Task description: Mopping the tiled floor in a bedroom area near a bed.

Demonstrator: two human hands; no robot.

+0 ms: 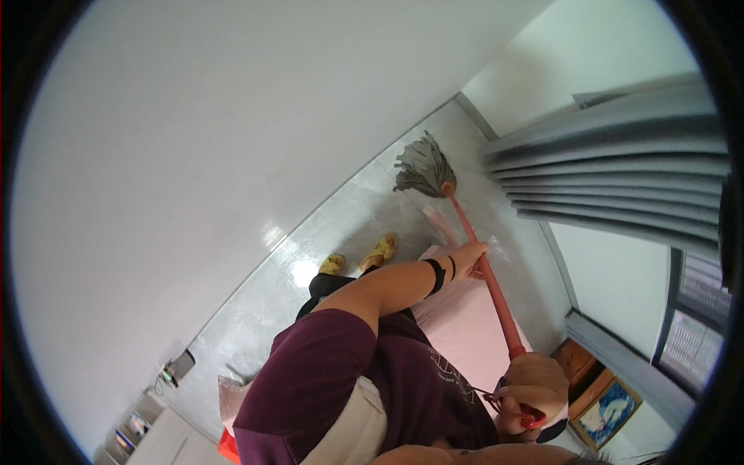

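Observation:
A string mop with damp-looking grey strands (425,167) rests on the glossy grey tiled floor near the corner of the walls. Its red handle (501,302) slants down to the right, towards my body. My left hand (474,260), with black bands at the wrist, grips the handle partway along. Around the upper end of the handle my right hand (532,383) is closed, and a bit of red shows between its fingers. Beyond the mop hand, my feet in yellow slippers (381,250) stand on the tiles.
A pink cloth-covered surface (465,325) lies beside my body, under the handle. A long white wall (203,145) borders the floor. Grey curtains (616,168) hang at the right; a framed picture (607,412) and brown wooden furniture (575,357) stand lower right. A cabinet (168,439) is lower left.

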